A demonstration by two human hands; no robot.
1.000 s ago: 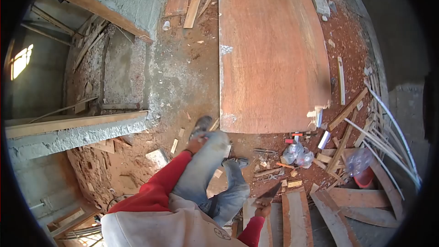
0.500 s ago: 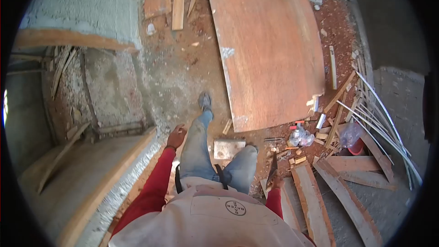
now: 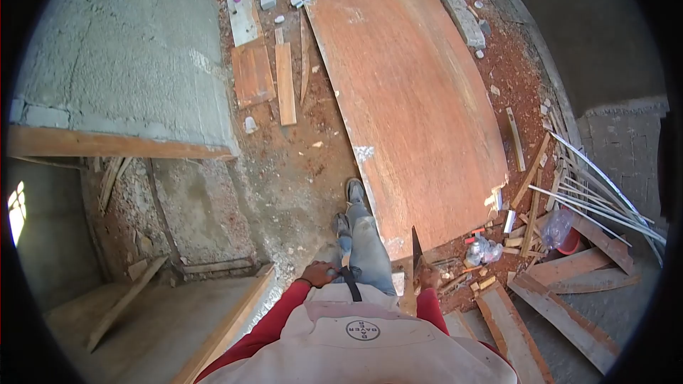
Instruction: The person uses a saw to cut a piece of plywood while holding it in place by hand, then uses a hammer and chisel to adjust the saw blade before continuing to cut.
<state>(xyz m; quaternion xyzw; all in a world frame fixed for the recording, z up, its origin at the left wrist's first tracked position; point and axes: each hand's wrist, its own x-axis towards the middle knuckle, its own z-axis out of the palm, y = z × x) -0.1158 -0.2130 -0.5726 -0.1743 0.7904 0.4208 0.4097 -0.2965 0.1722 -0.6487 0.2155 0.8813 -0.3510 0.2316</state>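
My right hand point(image 3: 428, 277) is closed around the grip of a handsaw point(image 3: 417, 245), whose dark, tapered blade points forward and overlaps the near edge of a large plywood sheet point(image 3: 420, 99) in the view. My left hand point(image 3: 320, 273) hangs beside my left thigh, its fingers loosely bent with nothing visible in them. My shoes stand on the dirty floor just left of the sheet. The saw's handle is mostly hidden by my fingers.
Boards point(image 3: 516, 327) lie at the lower right, near white pipes point(image 3: 605, 206), a red bucket point(image 3: 569, 240) and a plastic bag point(image 3: 484, 250). A plastered wall point(image 3: 128, 50) with a wooden edge rises on the left. Short planks point(image 3: 286, 85) lie ahead.
I have stepped forward, my feet now close together beside the plywood. The saw has moved forward with my right hand, and my left hand has come in nearer my body.
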